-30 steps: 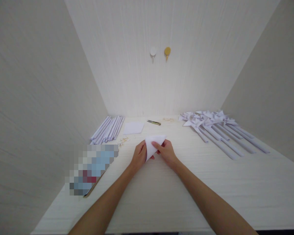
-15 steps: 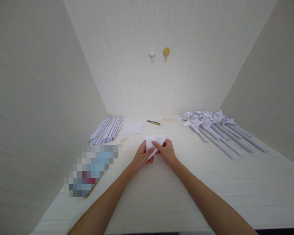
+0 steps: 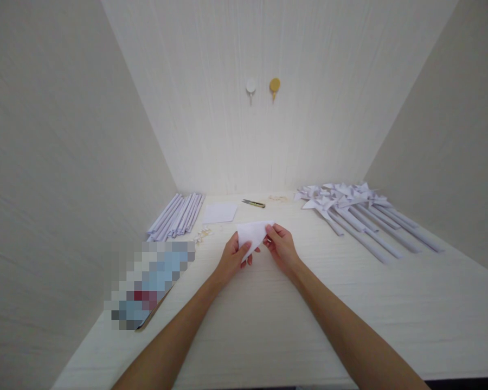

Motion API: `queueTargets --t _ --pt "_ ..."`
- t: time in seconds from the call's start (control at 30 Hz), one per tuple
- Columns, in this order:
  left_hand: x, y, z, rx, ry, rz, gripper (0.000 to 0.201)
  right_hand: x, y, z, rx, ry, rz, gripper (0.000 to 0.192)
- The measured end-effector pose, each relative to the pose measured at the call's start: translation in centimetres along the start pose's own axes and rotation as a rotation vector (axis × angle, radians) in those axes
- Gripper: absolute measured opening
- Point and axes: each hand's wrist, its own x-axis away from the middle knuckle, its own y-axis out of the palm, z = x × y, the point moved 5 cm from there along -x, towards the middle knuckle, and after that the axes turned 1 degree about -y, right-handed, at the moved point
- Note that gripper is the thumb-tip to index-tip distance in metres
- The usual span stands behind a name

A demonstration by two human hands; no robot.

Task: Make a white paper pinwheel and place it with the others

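A white sheet folded into a triangle (image 3: 252,234) is held between both hands just above the pale table (image 3: 268,319). My left hand (image 3: 232,257) pinches its lower left edge with thumb on top. My right hand (image 3: 282,246) grips its right corner with the fingertips. Both forearms reach in from the bottom of the view.
A bundle of rolled paper sticks (image 3: 177,215) lies at the back left, a flat white square sheet (image 3: 220,213) beside it. A small cutter (image 3: 254,203) lies near the back wall. Several paper pinwheels on sticks (image 3: 358,214) fill the back right. A blurred package (image 3: 148,284) lies at left.
The folded paper has been lifted slightly and turned. My right hand has slid off the middle of the paper to its right corner, and my left thumb now lies on top.
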Motion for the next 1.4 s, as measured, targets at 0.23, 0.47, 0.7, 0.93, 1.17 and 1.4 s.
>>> queueTargets --t 0.23,0.47,0.7,0.93,1.17,1.4 --pt "0.0 0.2 0.1 0.039 0.002 -0.029 0.040 0.0 -0.5 -0.1 0.055 -0.045 0.088 0.030" --pt "0.2 0.1 0.1 0.077 -0.044 0.004 0.040 -0.1 -0.9 0.0 0.095 -0.107 0.115 0.030" --pt "0.3 -0.2 0.3 0.037 -0.040 0.107 0.038 -0.1 -0.8 0.2 0.125 -0.142 0.122 0.030" --pt "0.0 -0.7 0.1 0.027 -0.003 0.135 0.037 0.2 -0.1 -0.4 -0.091 -0.044 0.086 0.023" --pt "0.0 -0.9 0.6 0.050 0.057 0.172 0.037 0.2 -0.1 -0.8 -0.245 0.007 0.061 0.027" --pt "0.1 -1.0 1.0 0.074 0.120 0.191 0.034 0.1 -0.4 -0.6 -0.261 -0.006 0.073 0.021"
